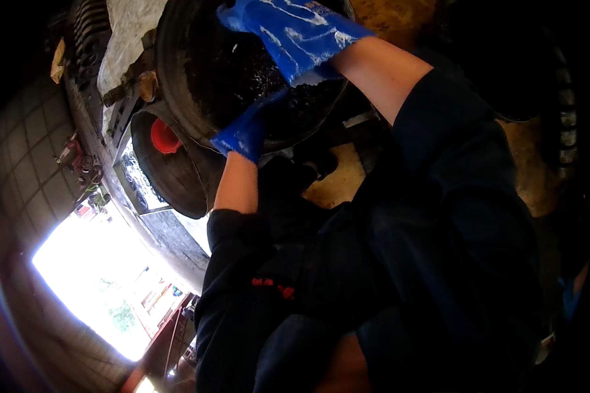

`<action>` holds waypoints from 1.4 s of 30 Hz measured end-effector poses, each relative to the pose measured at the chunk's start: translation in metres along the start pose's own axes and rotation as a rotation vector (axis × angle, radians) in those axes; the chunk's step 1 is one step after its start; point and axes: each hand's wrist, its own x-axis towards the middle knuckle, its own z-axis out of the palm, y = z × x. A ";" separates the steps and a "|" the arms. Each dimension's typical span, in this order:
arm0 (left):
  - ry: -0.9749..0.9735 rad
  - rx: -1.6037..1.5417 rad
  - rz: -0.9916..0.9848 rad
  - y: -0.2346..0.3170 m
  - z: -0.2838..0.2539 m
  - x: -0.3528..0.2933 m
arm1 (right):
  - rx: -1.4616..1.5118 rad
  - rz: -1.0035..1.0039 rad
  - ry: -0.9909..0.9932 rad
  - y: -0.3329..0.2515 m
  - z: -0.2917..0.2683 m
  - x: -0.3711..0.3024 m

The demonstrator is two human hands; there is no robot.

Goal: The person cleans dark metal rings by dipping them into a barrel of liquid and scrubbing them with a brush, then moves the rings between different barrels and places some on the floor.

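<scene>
Both my hands wear blue rubber gloves with whitish smears. They reach into a large, dark, round tub (187,111) with a thick rim. My left hand (246,133) crosses the near rim, and its fingers fade into the shadow inside. Higher up, my right hand (285,33) is over the tub, partly cut off by the top edge of the picture. Its fingers do not show clearly enough to tell whether they grip anything. Dark, glistening small pieces or liquid (262,82) lie inside the tub between my hands; their kind is unclear.
Left of the tub, a dark bucket-like container (170,173) lies tilted, with a red round object (166,136) in it. Close by are a tray of small rings (137,177) and a coil spring (92,26). A bright doorway (98,281) opens at lower left.
</scene>
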 end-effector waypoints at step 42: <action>0.025 -0.055 0.017 0.000 -0.006 -0.004 | 0.006 0.084 -0.096 -0.010 -0.006 -0.006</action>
